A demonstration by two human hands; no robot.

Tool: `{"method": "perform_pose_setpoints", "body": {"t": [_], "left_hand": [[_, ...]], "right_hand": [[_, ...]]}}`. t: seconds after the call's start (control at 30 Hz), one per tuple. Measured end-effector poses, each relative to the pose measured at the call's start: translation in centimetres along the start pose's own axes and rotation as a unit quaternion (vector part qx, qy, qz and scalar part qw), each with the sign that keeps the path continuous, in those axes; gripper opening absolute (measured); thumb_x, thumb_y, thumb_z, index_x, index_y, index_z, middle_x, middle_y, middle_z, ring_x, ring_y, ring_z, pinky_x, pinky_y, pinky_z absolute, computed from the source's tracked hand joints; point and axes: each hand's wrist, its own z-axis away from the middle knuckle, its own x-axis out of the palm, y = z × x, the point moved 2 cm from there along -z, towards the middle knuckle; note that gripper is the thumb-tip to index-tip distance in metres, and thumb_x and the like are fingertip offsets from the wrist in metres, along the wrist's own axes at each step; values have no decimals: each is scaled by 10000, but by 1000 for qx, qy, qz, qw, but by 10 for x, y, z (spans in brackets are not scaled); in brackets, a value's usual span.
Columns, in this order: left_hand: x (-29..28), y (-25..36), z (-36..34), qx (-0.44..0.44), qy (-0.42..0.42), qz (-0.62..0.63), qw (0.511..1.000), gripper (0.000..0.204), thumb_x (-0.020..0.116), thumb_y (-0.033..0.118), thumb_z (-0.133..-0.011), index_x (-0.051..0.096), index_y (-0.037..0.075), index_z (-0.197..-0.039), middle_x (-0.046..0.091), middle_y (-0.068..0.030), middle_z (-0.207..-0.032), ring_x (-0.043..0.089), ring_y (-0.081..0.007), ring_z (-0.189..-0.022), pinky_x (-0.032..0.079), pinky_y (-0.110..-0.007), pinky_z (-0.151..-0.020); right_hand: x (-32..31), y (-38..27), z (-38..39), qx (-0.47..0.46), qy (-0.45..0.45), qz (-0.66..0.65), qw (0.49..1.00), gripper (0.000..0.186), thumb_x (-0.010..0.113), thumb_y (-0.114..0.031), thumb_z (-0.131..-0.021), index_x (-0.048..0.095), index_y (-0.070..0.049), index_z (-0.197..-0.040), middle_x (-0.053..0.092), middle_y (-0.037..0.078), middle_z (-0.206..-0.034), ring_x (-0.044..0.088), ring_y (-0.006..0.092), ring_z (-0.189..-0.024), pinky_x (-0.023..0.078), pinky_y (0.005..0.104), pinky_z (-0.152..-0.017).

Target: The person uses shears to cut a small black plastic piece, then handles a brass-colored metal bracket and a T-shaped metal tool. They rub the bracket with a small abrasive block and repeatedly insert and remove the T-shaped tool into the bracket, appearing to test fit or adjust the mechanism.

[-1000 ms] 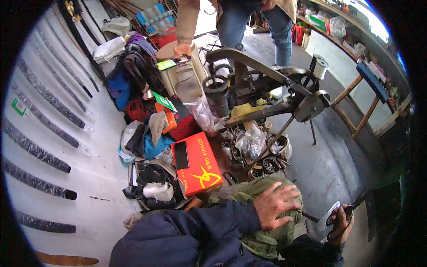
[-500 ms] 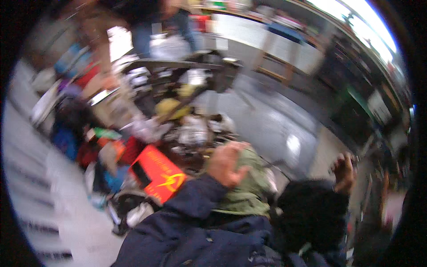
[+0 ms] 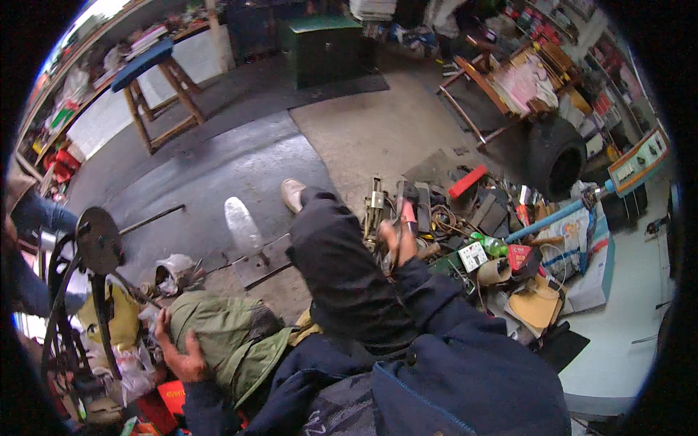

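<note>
My left hand (image 3: 185, 352) is at the lower left, fingers apart and curved along the side of a bunched olive-green cloth (image 3: 236, 330) that lies over my left knee. My right hand (image 3: 398, 241) reaches past my dark-trousered leg into a pile of tools at the right, fingers closed on a dark tool with a pink part (image 3: 408, 212), whose exact shape I cannot make out. Beside it stands a narrow metal fixture (image 3: 374, 207). A metal plate (image 3: 262, 261) lies on the floor, with a shiny oval piece (image 3: 243, 221) above it.
A black cast-iron machine (image 3: 98, 247) stands at left, a person's jeans-clad leg (image 3: 43, 218) behind it. A blue-topped stool (image 3: 142, 62), green cabinet (image 3: 323, 54), wooden chair (image 3: 494, 87), tyre (image 3: 556, 160) and red bar (image 3: 467, 182) are farther off, with a blue pole (image 3: 545, 218) at right.
My view has swung to the right. My right hand has moved from the lower right into the tool pile. My left hand has stayed on the green cloth, now at its side.
</note>
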Motion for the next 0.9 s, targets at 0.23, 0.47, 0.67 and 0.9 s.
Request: {"method": "perform_pose_setpoints", "body": {"t": [0.23, 0.47, 0.67, 0.9], "left_hand": [[3, -3, -8, -24, -28, -74, 997, 576, 570, 36, -939, 502, -26, -1507, 561, -221, -1504, 510, -333, -1409, 315, -442, -1233], [23, 2, -29, -48, -59, -95, 993, 515, 569, 105, -986, 532, -23, -1484, 577, -206, -1491, 510, -332, -1406, 310, -441, -1234], [41, 5, -46, -42, -98, -102, 989, 479, 560, 98, -1002, 550, -19, -1467, 583, -200, -1487, 515, -333, -1401, 319, -440, -1230], [36, -9, -47, -18, -119, -88, 989, 443, 537, 102, -1015, 572, -36, -1435, 601, -206, -1466, 532, -335, -1392, 326, -438, -1229]], "right_hand": [[6, 74, 105, 287, -226, 229, 902, 709, 771, -631, -872, 778, 46, -1081, 781, 223, -963, 748, 332, -890, 559, 408, -849], [4, 91, 100, 248, -199, 206, 926, 658, 858, -566, -792, 751, 24, -1063, 771, 194, -912, 749, 330, -874, 569, 449, -832], [-19, 105, 110, 279, -158, 179, 930, 564, 857, -348, -850, 688, 28, -1235, 775, 167, -1005, 738, 237, -860, 573, 391, -806], [-77, 87, 125, 274, -59, 133, 951, 482, 783, -221, -927, 651, 19, -1323, 766, 96, -1016, 716, 185, -868, 569, 347, -782]]}}
